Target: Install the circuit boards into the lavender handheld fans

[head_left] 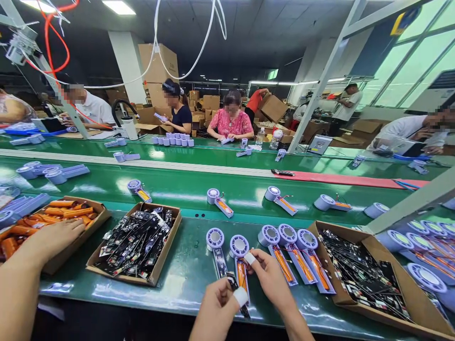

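My left hand (216,315), with white tape on a finger, pinches a black circuit board (232,284) with thin wires. My right hand (270,279), also with a taped finger, sits just right of it, its fingertips by a lilac handheld fan body (239,246) holding an orange battery (242,277). My hands partly hide that fan's lower end. Several similar fans (284,251) lie to the right on the green bench (185,293). Another person's hand (53,241) rests at the left on a cardboard tray of orange batteries (88,222).
A cardboard tray of black boards (122,279) stands left of my hands, and a larger one (373,303) stands right. More fans lie on the green conveyor belt (213,180) beyond. Co-workers (231,123) sit at the far bench among stacked cartons.
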`<act>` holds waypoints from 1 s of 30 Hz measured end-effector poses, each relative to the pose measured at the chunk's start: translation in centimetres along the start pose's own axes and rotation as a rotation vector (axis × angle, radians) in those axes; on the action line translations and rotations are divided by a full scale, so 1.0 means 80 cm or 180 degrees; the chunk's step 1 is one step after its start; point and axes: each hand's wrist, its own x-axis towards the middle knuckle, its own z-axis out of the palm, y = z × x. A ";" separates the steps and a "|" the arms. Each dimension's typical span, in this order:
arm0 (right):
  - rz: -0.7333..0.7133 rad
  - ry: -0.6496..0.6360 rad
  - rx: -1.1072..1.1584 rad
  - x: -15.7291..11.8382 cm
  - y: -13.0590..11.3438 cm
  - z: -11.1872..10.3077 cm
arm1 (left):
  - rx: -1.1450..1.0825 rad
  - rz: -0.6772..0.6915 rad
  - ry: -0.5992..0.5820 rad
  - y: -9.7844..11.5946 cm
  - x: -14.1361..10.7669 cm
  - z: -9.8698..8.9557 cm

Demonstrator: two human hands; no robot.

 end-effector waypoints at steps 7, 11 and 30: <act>0.0157 -0.0236 0.0355 -0.021 -0.001 -0.005 | 0.0313 -0.0458 0.0389 0.006 -0.011 0.002; 0.0225 -0.0310 0.0439 -0.024 -0.006 -0.010 | 0.1239 -0.0394 0.0985 0.014 -0.028 -0.027; 0.0108 0.0403 -0.0275 -0.048 -0.005 -0.002 | 0.1975 0.0954 0.0099 0.020 0.003 -0.002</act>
